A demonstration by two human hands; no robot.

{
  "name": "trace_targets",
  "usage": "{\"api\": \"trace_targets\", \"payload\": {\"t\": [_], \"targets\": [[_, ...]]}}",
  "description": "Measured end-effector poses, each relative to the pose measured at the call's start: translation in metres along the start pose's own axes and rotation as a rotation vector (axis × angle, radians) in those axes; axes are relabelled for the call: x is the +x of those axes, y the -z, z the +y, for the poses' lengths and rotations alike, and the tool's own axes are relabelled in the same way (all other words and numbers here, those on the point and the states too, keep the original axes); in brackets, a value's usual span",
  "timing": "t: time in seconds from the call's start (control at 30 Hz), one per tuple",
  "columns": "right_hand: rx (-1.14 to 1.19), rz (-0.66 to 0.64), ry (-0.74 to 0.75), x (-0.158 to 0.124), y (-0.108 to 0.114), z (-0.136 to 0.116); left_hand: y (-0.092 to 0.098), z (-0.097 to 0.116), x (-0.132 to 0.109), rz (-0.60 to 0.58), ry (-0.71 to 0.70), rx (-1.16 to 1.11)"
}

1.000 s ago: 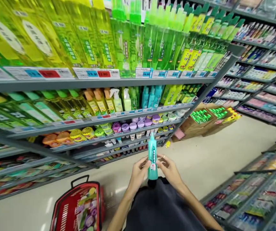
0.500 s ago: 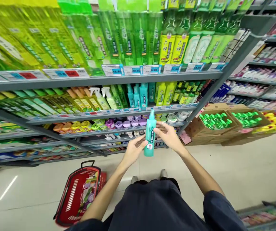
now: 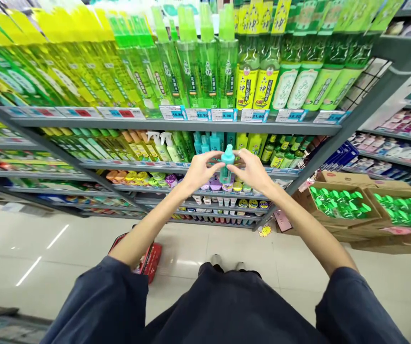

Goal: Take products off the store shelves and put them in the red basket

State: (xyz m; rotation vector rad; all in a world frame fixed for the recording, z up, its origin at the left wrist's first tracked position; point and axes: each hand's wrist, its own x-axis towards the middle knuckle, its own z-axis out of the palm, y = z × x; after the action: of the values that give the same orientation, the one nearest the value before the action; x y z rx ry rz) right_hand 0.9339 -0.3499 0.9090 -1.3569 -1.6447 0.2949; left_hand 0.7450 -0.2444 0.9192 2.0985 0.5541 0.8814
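Observation:
A teal spray bottle (image 3: 227, 160) with a pale cap is held upright between both hands, in front of the shelves. My left hand (image 3: 202, 168) grips its left side, thumb on the near face and fingers curling behind. On the other side my right hand (image 3: 251, 169) closes round it in the same way. The fingers partly cover the label. Just behind it, similar teal bottles (image 3: 215, 142) stand on the second shelf, between white trigger sprays (image 3: 169, 147) and yellow-green bottles (image 3: 254, 143).
Tall green bottles (image 3: 210, 71) fill the upper shelf above a grey edge with price tags (image 3: 222, 114). Round air fresheners (image 3: 137, 178) line a lower shelf. A red basket (image 3: 152, 263) is on the floor at left, partly behind my arm. Cardboard boxes (image 3: 348, 220) of green-topped bottles stand right.
Both hands have carried the spray bottle up and toward the second shelf. Its label has turned from plain view. The camera view has shifted, and the basket is now mostly hidden.

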Motion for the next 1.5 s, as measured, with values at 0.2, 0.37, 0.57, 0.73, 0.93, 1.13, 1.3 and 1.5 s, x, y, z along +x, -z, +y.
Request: {"api": "trace_targets", "payload": {"t": [0.2, 0.37, 0.57, 0.73, 0.93, 1.13, 1.3, 1.5], "targets": [[-0.132, 0.081, 0.080, 0.031, -0.009, 0.019, 0.009, -0.015, 0.037, -0.025, -0.058, -0.006], [-0.154, 0.141, 0.155, 0.031, -0.015, 0.026, 0.011, -0.015, 0.043, 0.015, -0.121, -0.041], [-0.320, 0.117, 0.134, 0.033, -0.018, 0.032, 0.007, -0.031, 0.050, 0.001, -0.166, 0.008], [-0.395, 0.133, 0.051, 0.037, -0.027, 0.045, -0.004, -0.048, 0.063, 0.042, -0.198, 0.197], [-0.497, 0.168, -0.069, 0.045, -0.033, 0.054, -0.018, -0.060, 0.077, 0.042, -0.173, 0.326], [-0.654, 0.149, -0.234, 0.060, -0.027, 0.045, -0.022, -0.060, 0.091, 0.030, -0.086, 0.479], [-0.708, 0.059, -0.337, 0.072, -0.024, 0.042, -0.024, -0.046, 0.091, -0.024, -0.010, 0.667], [-0.655, 0.074, -0.342, 0.078, -0.027, 0.045, -0.019, -0.034, 0.088, -0.020, 0.054, 0.829]]}}
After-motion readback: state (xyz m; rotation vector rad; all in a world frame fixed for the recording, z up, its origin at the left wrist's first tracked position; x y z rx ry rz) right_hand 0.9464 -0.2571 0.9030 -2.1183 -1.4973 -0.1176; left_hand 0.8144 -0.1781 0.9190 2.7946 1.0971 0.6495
